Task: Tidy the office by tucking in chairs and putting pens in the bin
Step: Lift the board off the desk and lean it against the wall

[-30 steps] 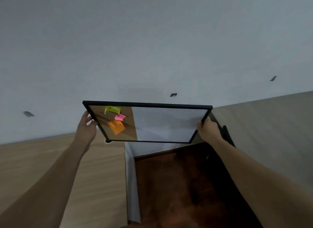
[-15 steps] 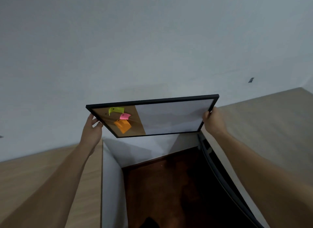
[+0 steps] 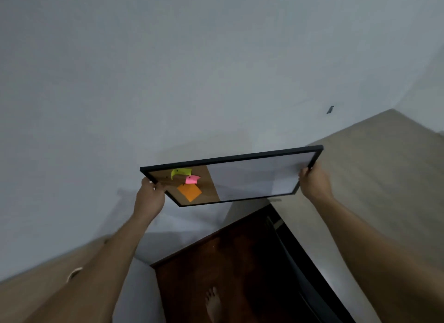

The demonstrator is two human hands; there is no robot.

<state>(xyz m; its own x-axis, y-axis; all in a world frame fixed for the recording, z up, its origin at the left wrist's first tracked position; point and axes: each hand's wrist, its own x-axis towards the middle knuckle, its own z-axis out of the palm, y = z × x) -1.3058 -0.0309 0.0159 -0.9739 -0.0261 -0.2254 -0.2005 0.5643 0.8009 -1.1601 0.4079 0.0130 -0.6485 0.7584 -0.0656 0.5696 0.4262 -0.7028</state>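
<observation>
We've got the combo board (image 3: 240, 178) clamped between left hand (image 3: 149, 200) and right hand (image 3: 313, 184), long axis spanning both, tilted toward the wall (image 3: 192, 82).

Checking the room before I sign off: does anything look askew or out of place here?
Yes. The black-framed board is off the wall, tilted between left hand and right hand. Its yellow note and pink note curl up.

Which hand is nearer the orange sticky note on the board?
Left. The left hand grips the board at its cork end, just beside the orange sticky note; the right hand holds the opposite, whiteboard end, far from it.
</observation>
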